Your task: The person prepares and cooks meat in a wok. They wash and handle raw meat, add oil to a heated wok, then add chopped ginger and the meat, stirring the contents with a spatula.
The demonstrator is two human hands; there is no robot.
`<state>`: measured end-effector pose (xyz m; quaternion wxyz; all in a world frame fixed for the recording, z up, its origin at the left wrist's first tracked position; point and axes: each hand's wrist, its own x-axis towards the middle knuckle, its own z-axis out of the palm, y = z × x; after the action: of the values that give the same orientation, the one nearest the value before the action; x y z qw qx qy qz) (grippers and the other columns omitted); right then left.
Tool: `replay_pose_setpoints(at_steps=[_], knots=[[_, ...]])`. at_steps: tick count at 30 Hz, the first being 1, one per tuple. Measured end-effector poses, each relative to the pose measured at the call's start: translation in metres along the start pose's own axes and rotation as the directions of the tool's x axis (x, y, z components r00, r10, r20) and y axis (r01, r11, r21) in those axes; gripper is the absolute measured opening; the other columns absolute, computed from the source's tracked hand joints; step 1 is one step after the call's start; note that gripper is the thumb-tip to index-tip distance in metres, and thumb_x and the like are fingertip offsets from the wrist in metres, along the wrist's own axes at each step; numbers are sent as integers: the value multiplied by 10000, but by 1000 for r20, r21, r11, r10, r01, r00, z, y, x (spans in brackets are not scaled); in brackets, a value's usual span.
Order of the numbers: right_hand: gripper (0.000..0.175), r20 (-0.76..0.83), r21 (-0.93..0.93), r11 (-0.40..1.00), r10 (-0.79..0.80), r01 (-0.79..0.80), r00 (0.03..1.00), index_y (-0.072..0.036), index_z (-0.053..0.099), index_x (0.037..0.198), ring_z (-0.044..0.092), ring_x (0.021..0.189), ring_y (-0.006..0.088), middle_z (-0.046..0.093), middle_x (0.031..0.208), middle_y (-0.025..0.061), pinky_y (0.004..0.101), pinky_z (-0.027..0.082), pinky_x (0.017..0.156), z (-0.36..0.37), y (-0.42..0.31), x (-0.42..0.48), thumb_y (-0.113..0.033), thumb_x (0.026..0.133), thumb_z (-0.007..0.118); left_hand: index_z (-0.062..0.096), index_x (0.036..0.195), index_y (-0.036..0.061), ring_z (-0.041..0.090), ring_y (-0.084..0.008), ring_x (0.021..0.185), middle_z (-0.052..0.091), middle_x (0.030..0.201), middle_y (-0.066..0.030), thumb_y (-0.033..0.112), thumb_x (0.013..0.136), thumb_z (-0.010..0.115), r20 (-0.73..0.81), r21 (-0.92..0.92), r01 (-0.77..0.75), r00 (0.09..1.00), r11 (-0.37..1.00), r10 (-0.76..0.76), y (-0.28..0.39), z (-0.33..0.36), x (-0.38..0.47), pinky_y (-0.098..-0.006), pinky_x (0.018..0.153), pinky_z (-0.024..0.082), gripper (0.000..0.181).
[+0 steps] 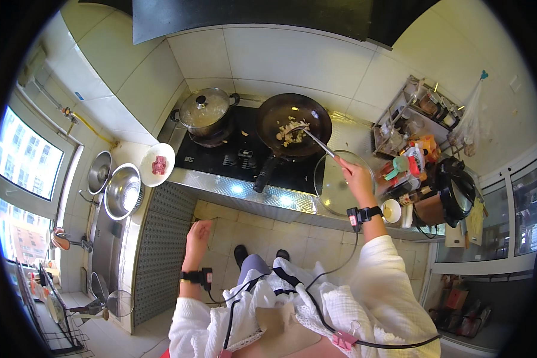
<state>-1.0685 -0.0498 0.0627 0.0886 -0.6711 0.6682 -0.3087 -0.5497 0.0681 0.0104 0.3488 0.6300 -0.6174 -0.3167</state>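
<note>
My right hand point(355, 176) grips the wooden-ended handle of a metal cooking spatula point(321, 144). Its head lies among pale yellowish chopped pieces of food point(291, 132) in a dark wok point(315, 112). The wok sits on the right side of a black glass gas hob point(206, 154), its black handle point(265, 172) pointing towards me. Below my right forearm, a round glass lid point(335, 192) lies on the counter edge. My left hand point(199, 235) hangs over the floor in front of the counter, fingers loosely curled, with nothing visible in it.
A lidded pot point(206, 109) stands on the left burner. Left of the hob are a white plate with raw meat point(159, 165) and metal bowls point(123, 191). To the right stand a spice rack point(411, 112), several bottles and packets point(407, 168), a small bowl point(391, 210) and an electric pressure cooker point(447, 197).
</note>
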Motion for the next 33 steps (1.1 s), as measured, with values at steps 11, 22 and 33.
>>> replay_pose_setpoints(at_steps=[11,22,33], knots=[[372,-110,35,997,67,-64,992,-209,702,1206,618,691,353,586,744,173,438,505,651,30,-27,-6,-99,851,676,586,1203,63,588,-374,1090,590,1169,-156,230,861,702,257,422,-190,963,887,84,-12,118,224,-454,868,524,398],[402,-97,-121,958,249,-260,963,-238,717,1185,645,692,324,641,808,156,393,521,637,-15,-70,-18,-74,818,708,605,1102,19,635,-315,1055,642,1124,-157,386,846,717,514,618,-429,854,659,73,-30,194,298,-393,842,561,462],[357,-207,-39,950,295,-309,933,-192,714,1187,644,700,342,644,801,174,397,524,655,46,-90,-7,-85,848,687,599,1221,44,595,-296,1109,594,1184,-117,197,788,744,637,504,-641,728,578,252,-49,184,305,-390,860,560,481]])
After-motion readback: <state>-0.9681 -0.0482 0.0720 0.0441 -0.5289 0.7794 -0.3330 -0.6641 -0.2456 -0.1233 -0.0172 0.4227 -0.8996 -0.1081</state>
